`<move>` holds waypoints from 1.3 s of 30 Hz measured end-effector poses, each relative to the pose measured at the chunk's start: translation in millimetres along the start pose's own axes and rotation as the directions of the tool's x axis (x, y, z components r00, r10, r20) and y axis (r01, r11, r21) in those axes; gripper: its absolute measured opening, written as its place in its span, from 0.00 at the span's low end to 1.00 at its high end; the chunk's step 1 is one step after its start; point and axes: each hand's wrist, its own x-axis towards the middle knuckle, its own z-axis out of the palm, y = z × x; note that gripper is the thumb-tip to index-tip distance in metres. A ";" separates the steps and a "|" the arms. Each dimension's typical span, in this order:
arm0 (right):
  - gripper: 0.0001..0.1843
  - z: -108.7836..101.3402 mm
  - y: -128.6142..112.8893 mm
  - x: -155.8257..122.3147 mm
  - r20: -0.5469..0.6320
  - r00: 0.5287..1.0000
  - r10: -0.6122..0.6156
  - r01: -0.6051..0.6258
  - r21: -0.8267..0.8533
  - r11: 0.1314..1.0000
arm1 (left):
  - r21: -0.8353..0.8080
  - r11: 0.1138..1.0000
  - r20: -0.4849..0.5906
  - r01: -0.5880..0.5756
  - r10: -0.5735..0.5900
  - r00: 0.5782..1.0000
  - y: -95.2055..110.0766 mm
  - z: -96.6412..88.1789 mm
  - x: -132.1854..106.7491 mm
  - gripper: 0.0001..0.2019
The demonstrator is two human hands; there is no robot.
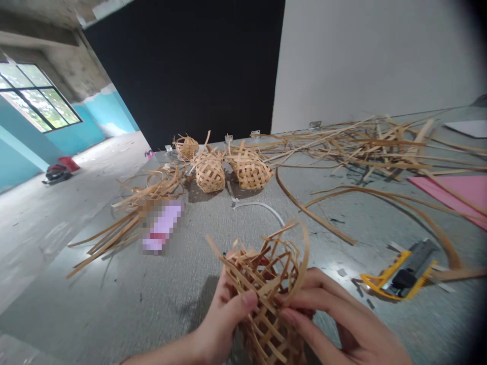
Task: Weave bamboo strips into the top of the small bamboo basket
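A small woven bamboo basket (268,329) with loose strip ends curling at its top is held between my two hands, low in the head view. My left hand (224,314) grips its left side, thumb pressed on the weave near the rim and the other fingers behind it, partly hidden. On the right side, my right hand (335,314) pinches a strip at the weave between thumb and fingers. One strip (305,248) arches in a loop above the right fingers. A yellow utility knife (403,274) lies on the table to the right of my right hand.
Several woven balls, among them one at the middle (210,175) and one to its right (253,172), stand further back. Loose bamboo strips (373,147) pile at back right, more strips (152,190) at left. A purple item (165,225) and pink sheet (452,192) lie on the grey table (152,309).
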 end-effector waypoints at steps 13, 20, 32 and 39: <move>0.08 -2.0 -0.7 2.1 -0.008 1.000 0.030 -0.030 0.031 0.999 | -0.030 0.999 -0.062 0.015 -0.017 0.998 4.0 6.1 0.2 0.27; 0.07 -6.1 -2.3 7.4 -0.114 0.993 -0.017 0.012 -0.049 0.999 | -0.097 0.995 0.035 -0.003 0.007 0.999 7.8 17.2 0.2 0.22; 0.06 -5.7 -6.0 17.8 -0.089 0.991 0.097 -0.086 0.118 0.989 | -0.062 0.998 -0.236 0.009 -0.023 0.971 -2.5 12.7 1.5 0.27; 0.06 -5.1 -3.0 13.0 -0.070 0.989 0.133 -0.120 0.170 0.978 | -0.038 0.999 -0.179 -0.001 -0.006 0.984 -0.8 14.5 1.7 0.31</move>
